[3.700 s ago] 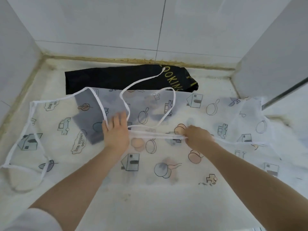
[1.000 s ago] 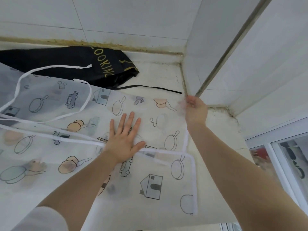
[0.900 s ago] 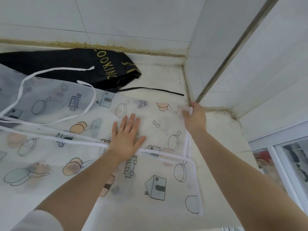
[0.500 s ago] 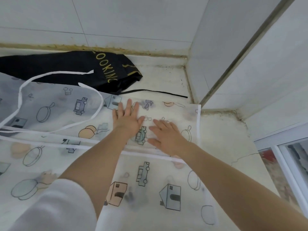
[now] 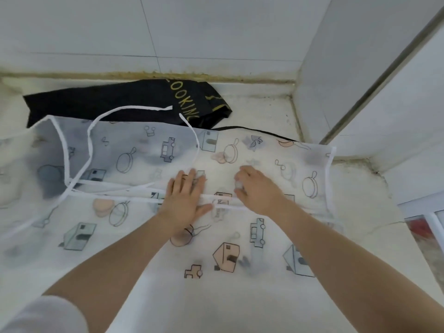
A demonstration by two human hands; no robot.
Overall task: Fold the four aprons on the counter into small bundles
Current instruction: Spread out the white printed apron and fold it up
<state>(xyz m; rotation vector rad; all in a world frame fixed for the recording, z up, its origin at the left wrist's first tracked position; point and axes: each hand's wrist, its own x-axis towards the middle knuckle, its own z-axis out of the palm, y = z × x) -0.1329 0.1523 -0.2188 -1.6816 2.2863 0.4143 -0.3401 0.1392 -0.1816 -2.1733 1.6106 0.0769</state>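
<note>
- A sheer white apron (image 5: 134,162), printed with small houses, frying pans and cars, lies spread over most of the surface (image 5: 262,111); it is the landmark for what follows.
- Two aprons can be counted: the sheer one and a black apron (image 5: 108,102) bunched behind its far edge, partly tucked under it.
- The black apron carries yellow letters that read "OOKING"; the first letter is cut off by a fold.
- A thin black strap (image 5: 252,131) runs from the black apron along the sheer apron's far right edge.
- White ties (image 5: 89,140) loop across the left half of the sheer apron, and one end lies over the black apron.
- The left hand (image 5: 185,200) rests palm down near the sheer apron's middle, fingers straight and close together, pressing on a white hem band (image 5: 221,197) that runs across it.
- The right hand (image 5: 259,191) rests just to the right of the left one, on the same apron; its fingers look bent at the fabric, blurred, so I cannot tell whether they pinch it.
- A white sleeve (image 5: 43,316) shows at the sheer apron's near left side.
- Tiled walls (image 5: 192,27) rise behind the black apron.
</note>
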